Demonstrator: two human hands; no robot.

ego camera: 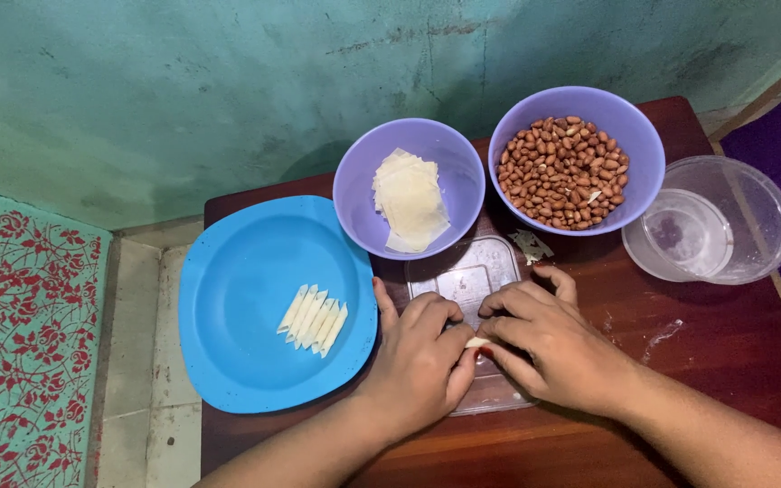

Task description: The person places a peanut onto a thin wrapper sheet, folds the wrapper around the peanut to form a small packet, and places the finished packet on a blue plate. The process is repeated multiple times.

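while both hands are meeting over a clear plastic board [468,276] on the dark wooden table [698,361], the left hand [419,361] and the right hand [544,339] are together pinching a small pale roll of dough wrapper [476,342] between their fingertips. the left hand's fingers are curling inward with the thumb sticking up toward the plate, and the right hand's fingers are bending down onto the board with the roll's end showing just between the two hands. neither hand is lying slack; both are gripping the same little piece, which is sitting right above the near part of the board.

just left of the hands a blue plate [237,361] is resting on the table's left edge, and five finished rolled sticks [313,320] are lying side by side on it, tilted. behind the board a purple bowl [354,194] is holding a stack of thin square wrappers [409,201]. beside it, to the right, a larger purple bowl [630,126] is holding peanuts [562,172]. a few pale scraps [530,244] are lying between that bowl and the board. at the table's right edge a clear plastic container [761,217] is sitting with a smaller clear cup [685,233] inside it.
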